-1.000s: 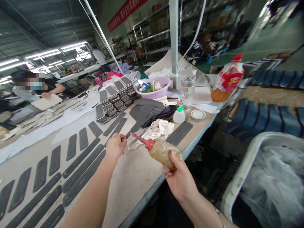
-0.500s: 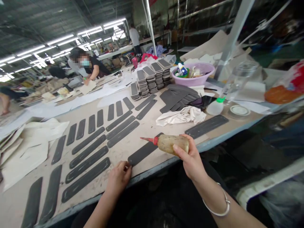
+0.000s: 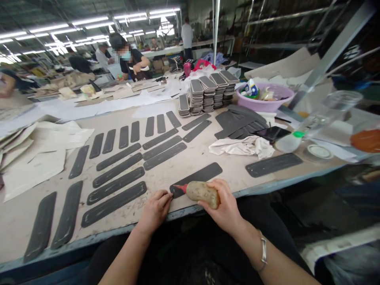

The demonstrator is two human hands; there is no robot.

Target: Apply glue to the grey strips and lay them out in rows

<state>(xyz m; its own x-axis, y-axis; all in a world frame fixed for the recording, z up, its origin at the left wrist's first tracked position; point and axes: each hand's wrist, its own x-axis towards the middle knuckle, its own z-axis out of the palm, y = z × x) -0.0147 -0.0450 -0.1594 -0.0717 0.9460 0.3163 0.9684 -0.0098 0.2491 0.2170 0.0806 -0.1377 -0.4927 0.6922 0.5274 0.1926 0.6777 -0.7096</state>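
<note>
My right hand (image 3: 225,206) is wrapped round a squeeze glue bottle (image 3: 199,193), a stained yellowish one with a red nozzle. The bottle lies nearly level, and its tip points left over the near end of a dark grey rounded strip (image 3: 204,173). Whether the tip touches the strip I cannot tell. At that same end, the fingers of my left hand (image 3: 156,208) are closed on the strip's corner. Another dark strip (image 3: 274,164) lies off to the right. Several more grey strips (image 3: 115,198), some with shiny streaks along their edges, are laid out in rows on the left.
Stacks of grey pieces (image 3: 208,93) stand at the back, near a purple basin (image 3: 264,103). In front are dark sheets (image 3: 240,122), a white cloth (image 3: 242,147) and a green-capped bottle (image 3: 289,142). Pale sheets (image 3: 44,154) lie left. A person (image 3: 130,59) works across the table.
The bottle has come down and left, its nozzle now over the strip's near end instead of above its middle. My left hand stays at the strip's corner. The camera view has shifted.
</note>
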